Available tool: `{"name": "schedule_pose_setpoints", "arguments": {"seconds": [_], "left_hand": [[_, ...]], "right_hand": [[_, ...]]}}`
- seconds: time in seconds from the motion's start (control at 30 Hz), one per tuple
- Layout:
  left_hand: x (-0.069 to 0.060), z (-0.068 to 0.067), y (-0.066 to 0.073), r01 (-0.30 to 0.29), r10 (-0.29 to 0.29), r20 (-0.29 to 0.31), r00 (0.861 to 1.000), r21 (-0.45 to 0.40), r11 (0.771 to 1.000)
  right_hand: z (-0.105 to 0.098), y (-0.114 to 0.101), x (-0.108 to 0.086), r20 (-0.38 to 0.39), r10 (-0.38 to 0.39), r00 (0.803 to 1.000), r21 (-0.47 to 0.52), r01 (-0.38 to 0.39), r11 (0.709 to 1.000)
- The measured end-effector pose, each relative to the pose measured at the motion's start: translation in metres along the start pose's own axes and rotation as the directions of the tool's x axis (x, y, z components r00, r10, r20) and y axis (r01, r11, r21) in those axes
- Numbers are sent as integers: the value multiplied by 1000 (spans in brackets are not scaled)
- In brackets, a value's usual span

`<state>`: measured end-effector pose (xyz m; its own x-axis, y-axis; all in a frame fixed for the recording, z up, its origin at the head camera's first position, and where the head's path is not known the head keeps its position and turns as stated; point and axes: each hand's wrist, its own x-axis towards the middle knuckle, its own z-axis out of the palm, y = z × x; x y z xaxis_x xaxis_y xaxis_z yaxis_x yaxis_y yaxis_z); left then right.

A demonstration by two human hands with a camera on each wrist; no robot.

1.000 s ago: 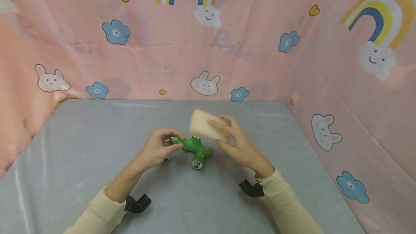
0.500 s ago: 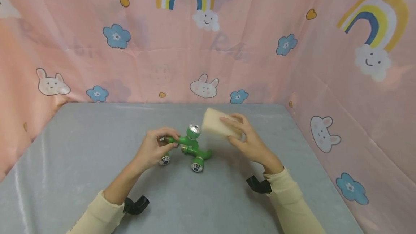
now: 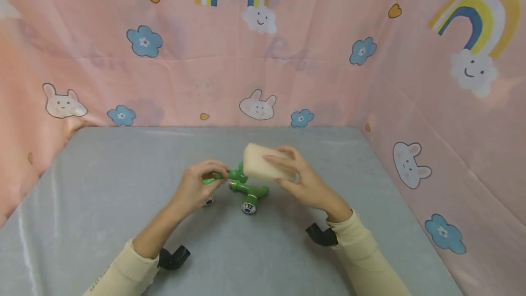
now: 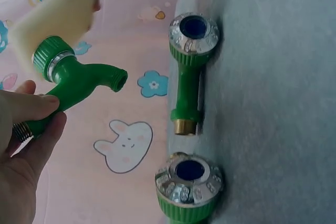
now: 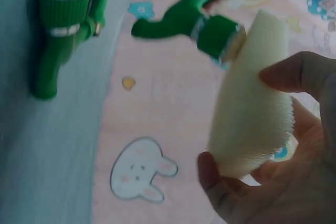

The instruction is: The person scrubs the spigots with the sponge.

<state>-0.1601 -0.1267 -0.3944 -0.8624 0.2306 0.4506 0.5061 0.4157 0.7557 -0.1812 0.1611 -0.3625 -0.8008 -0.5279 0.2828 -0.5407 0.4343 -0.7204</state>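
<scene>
My left hand (image 3: 197,186) pinches a green faucet (image 4: 73,82) by its threaded inlet end, up off the table. In my right hand (image 3: 310,184) is a cream sponge (image 3: 265,162), gripped between thumb and fingers. The sponge's face touches the knob of the held faucet, as the right wrist view shows. Below the hands, a second green faucet (image 3: 250,191) with a silver-capped knob lies on the table. A third faucet (image 4: 189,192) lies to its left, partly hidden behind my left hand in the head view.
A grey cloth covers the table (image 3: 255,250). Pink printed curtain (image 3: 185,72) hangs behind it and along the sides. A black curved piece (image 3: 174,257) sits at the left cuff, and a similar black piece (image 3: 320,234) at the right cuff.
The right hand drew the sponge away to the right, baring the held faucet's silver knob cap, then brought it back left over the knob. The left hand kept its pinch; the faucets below stayed put.
</scene>
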Motion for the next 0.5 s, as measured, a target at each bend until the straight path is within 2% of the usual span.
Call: {"name": "schedule_pose_setpoints", "arguments": {"seconds": [0.13, 0.23, 0.37, 0.5], "left_hand": [[2, 1, -3, -7, 7, 6, 1000, 22, 1000], [2, 0, -5, -30, 30, 14, 999, 51, 998], [1, 2, -4, -121, 118, 36, 992, 129, 984], [1, 3, 0, -204, 197, 60, 979, 163, 965]], "right_hand": [[-17, 11, -3, 42, 61, 997, -48, -59, 997], [-24, 13, -2, 8, 67, 998, -62, -67, 996], [-16, 7, -1, -30, 15, 999, -10, -15, 1000], [-1, -2, 0, 38, -6, 999, 72, 3, 997]]}}
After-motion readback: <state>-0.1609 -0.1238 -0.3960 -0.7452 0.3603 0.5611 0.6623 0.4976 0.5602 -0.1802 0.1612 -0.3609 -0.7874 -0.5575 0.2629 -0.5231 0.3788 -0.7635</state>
